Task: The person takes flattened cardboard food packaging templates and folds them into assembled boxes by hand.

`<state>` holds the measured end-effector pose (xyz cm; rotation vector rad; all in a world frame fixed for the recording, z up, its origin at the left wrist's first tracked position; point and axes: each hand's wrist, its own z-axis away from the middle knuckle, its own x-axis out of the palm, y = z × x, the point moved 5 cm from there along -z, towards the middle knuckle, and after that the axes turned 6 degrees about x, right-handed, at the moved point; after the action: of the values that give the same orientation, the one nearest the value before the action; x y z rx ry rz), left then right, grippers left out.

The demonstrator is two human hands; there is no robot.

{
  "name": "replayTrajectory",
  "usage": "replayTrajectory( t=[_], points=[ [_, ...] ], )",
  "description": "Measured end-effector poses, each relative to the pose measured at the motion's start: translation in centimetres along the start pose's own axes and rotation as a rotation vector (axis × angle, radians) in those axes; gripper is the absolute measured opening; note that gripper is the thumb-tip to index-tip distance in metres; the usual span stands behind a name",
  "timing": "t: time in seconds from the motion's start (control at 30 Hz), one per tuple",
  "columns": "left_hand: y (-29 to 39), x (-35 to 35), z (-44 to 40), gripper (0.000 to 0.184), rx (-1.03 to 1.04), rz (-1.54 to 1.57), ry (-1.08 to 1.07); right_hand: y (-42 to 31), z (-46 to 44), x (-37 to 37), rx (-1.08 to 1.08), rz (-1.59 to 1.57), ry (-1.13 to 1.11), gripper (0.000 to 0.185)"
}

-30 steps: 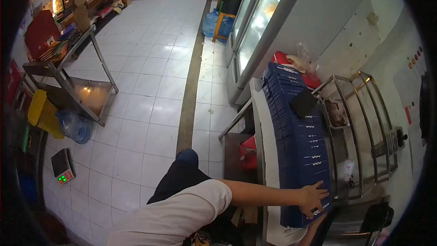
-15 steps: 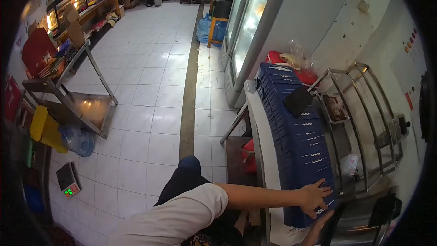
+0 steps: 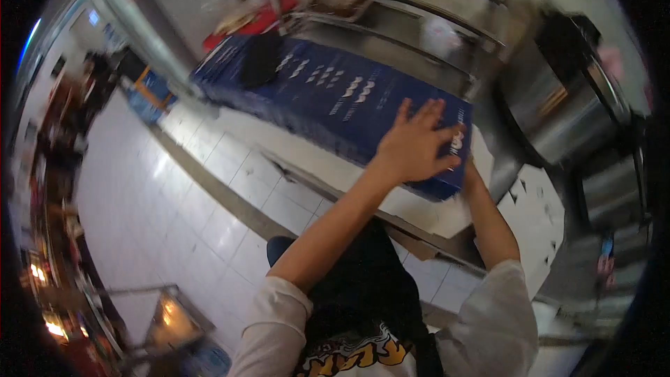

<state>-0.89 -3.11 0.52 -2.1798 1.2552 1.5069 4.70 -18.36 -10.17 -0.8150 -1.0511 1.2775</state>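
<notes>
Laying the left hand (image 3: 419, 143) palm down on top of the blue stack (image 3: 335, 91), with fingers spread wide and closed around nothing; reaching to the near end of the same stack with the right hand (image 3: 472, 176), mostly hidden there, so cannot tell how open or whether gripping; long and block-shaped, dark blue, printed across the top with rows of white wavy marks, and with larger white lettering beside the left fingertips, too blurred to read; lying lengthwise on a white tabletop (image 3: 412, 211), under a black pad (image 3: 262, 61) near the far end; behind, a metal rack (image 3: 391, 1); beside the right forearm, a white sheet (image 3: 534, 216) with dark notches.
</notes>
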Motion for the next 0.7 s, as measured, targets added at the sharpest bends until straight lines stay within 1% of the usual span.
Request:
replayTrajectory(
  t=[0.03, 0.07, 0.13, 0.2, 0.23, 0.27, 0.3, 0.33, 0.37, 0.4, 0.43, 0.5, 0.53, 0.6, 0.63, 0.67, 0.7],
  points=[
    [-0.3, -0.1, -0.2, 0.064, -0.019, -0.035, 0.016, -0.7, 0.2, 1.1, -0.012, -0.071, -0.055, 0.070],
    [-0.8, -0.5, -0.3, 0.067, -0.055, -0.078, 0.039, -1.2, 0.2, 2.2, -0.072, -0.166, -0.135, 0.066],
    [-0.4, -0.7, -0.9, 0.068, -0.048, -0.091, 0.021, -2.7, 0.3, 3.7, -0.192, -0.325, -0.329, 0.058],
    [0.1, 0.3, -0.3, 0.070, -0.062, -0.063, -0.015, -1.6, -1.6, 2.1, -0.218, -0.404, -0.396, 0.055],
    [0.0, 0.1, -0.5, 0.069, -0.062, -0.074, -0.010, -0.2, -5.3, 0.2, -0.198, -0.291, -0.395, 0.045],
    [-0.1, 0.0, -0.6, 0.068, -0.067, -0.089, -0.009, -0.1, -6.1, -0.6, -0.214, -0.155, -0.376, 0.040],
    [-0.2, 0.0, -0.7, 0.072, -0.074, -0.089, -0.016, 0.1, -6.7, -1.3, -0.230, -0.017, -0.356, 0.037],
    [-0.2, -0.2, -0.6, 0.072, -0.079, -0.089, -0.018, -0.5, -6.5, -1.4, -0.247, 0.119, -0.337, 0.036],
    [-0.4, -0.3, -0.6, 0.080, -0.077, -0.038, -0.043, -1.1, -6.4, -2.0, -0.284, 0.029, -0.194, 0.039],
    [-0.6, -0.3, -0.5, 0.087, -0.078, 0.017, -0.069, -1.2, -5.8, -2.6, -0.292, -0.013, -0.123, 0.040],
    [-1.0, -1.0, -0.7, 0.087, -0.087, 0.026, -0.073, -2.0, -4.4, -2.6, -0.302, -0.055, -0.051, 0.042],
    [-0.9, -1.3, -0.5, 0.108, 0.018, 0.072, -0.302, -3.4, 2.8, -2.1, -0.355, 0.071, 0.116, 0.046],
    [-0.8, -0.9, 0.0, 0.108, 0.016, 0.099, -0.320, -2.3, 5.4, -1.9, -0.326, 0.074, 0.133, 0.046],
    [-0.8, -0.8, -0.5, 0.123, 0.061, -0.046, -0.379, -0.4, 8.8, -0.7, -0.145, -0.213, -0.101, 0.047],
    [-0.6, -0.7, -0.5, 0.130, 0.053, -0.077, -0.385, 1.4, 10.3, -0.8, -0.104, -0.089, -0.109, 0.046],
    [-0.6, -0.5, -0.5, 0.130, 0.059, -0.068, -0.387, 3.4, 11.3, -0.7, -0.054, 0.034, -0.120, 0.045],
    [-0.7, -0.5, -0.5, 0.130, 0.070, -0.084, -0.357, 4.1, 11.5, 0.2, -0.148, 0.123, -0.162, 0.042]
  ],
)
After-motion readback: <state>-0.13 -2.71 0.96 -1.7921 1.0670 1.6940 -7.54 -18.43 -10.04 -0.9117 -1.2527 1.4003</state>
